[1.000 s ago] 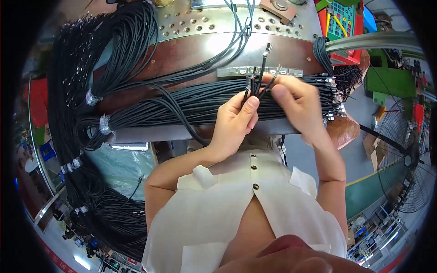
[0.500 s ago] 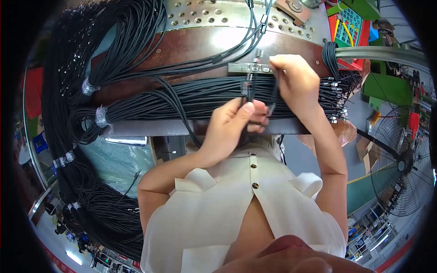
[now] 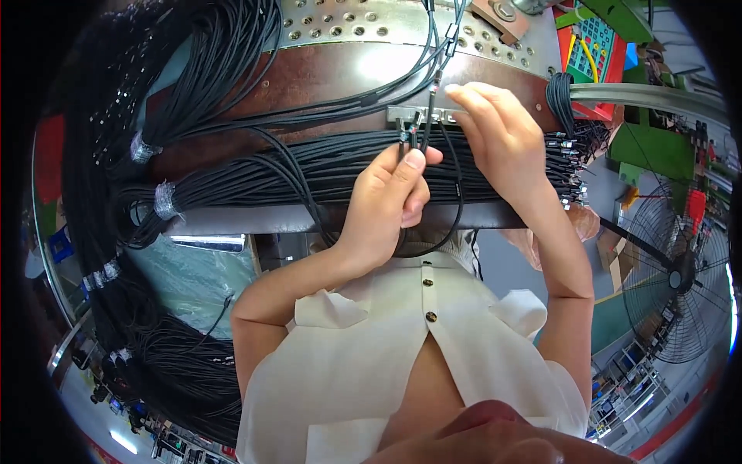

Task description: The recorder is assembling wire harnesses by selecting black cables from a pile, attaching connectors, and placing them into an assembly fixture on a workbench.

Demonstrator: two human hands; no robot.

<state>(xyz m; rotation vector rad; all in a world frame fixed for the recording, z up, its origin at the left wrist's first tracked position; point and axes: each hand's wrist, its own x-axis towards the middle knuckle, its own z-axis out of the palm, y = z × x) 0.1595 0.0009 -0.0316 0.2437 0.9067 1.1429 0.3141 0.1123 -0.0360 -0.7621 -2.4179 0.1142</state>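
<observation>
My left hand [image 3: 384, 197] is closed round several black cables whose connector ends [image 3: 413, 133] stick up past the thumb and fingers. One longer cable end [image 3: 434, 91] rises above the others, close to my right fingertips. My right hand [image 3: 508, 141] is raised with its fingers stretched and apart, and nothing shows in them. Just left of it, a narrow metal block with slots [image 3: 400, 115] sits on the bench, partly behind the cable ends. A loop of black cable [image 3: 461, 193] runs down from beside the block and curves back below my left hand.
A thick bundle of black cables [image 3: 263, 174] lies along the bench's near edge, tied with clear wrap [image 3: 165, 201]. More bundles hang at the left. Behind is a perforated metal plate [image 3: 332, 22]. A red and green control panel [image 3: 595, 50] and a black fan [image 3: 674, 280] stand right.
My right hand has let go of the cable it pinched, and its fingers have spread. In my left hand the cable ends now stand upright, and the cable loop hangs wider.
</observation>
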